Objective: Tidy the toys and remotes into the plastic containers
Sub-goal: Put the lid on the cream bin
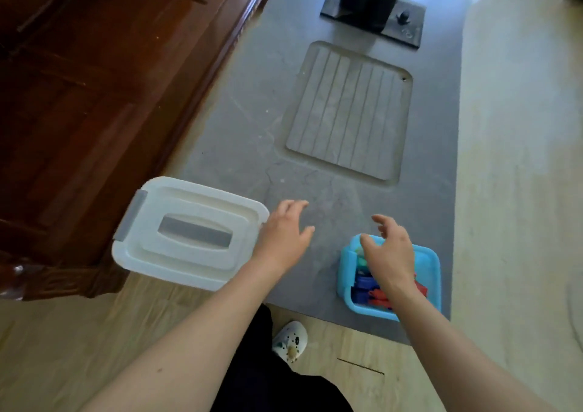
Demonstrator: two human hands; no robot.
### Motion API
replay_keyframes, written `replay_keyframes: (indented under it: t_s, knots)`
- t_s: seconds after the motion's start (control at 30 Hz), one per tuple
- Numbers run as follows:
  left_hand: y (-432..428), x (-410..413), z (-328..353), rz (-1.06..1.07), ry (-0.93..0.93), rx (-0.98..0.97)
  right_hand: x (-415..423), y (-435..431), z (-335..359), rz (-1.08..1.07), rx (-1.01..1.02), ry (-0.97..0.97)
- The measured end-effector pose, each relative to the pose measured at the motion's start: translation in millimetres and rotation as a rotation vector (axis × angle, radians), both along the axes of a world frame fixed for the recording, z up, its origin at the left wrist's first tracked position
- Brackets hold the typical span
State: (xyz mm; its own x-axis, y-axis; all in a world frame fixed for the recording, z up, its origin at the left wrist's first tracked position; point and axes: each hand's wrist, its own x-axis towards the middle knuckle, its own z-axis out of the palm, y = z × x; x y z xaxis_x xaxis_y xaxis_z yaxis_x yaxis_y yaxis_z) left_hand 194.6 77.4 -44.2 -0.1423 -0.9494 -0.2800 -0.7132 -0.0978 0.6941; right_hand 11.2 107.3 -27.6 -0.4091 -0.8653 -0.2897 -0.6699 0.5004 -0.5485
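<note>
A white plastic container (176,254) with a grey handle and its lid on sits at the left end of a grey table (252,112). My left hand (284,235) hovers just right of it, fingers spread, holding nothing. A small blue container (429,273) stands near the table's front edge with red, blue and green toys (366,285) inside. My right hand (391,250) hangs over its open top with fingers apart and empty, hiding part of the contents.
A ribbed recessed panel (347,115) lies in the table's middle. A black stand on a plate (372,4) is at the far end. Dark wooden furniture (94,96) borders the left. Below are a wooden floor, my dark clothing and a white shoe (290,342).
</note>
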Motion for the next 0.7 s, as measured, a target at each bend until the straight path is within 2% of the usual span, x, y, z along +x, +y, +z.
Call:
replay_keyframes:
  t_s: [0.1, 0.17, 0.27, 0.37, 0.5, 0.7]
  knots:
    - [7, -45, -14, -0.167, -0.071, 0.237, -63, 31, -6, -0.163, 0.045, 0.108]
    - [13, -67, -23, -0.247, -0.097, 0.306, -97, 51, -13, -0.231, 0.169, 0.118]
    - [16, -91, -33, -0.326, -0.112, 0.328, -121, 71, -24, -0.271, 0.338, -0.013]
    - [15, -108, -36, -0.376, -0.160, 0.311, -126, 76, -33, -0.268, 0.370, -0.007]
    - [-2, -92, -33, -0.466, -0.409, 0.271, -106, 75, -39, -0.211, 0.380, -0.048]
    - [-40, -44, -14, -0.683, -0.866, 0.095, -49, 56, -43, -0.039, 0.348, -0.190]
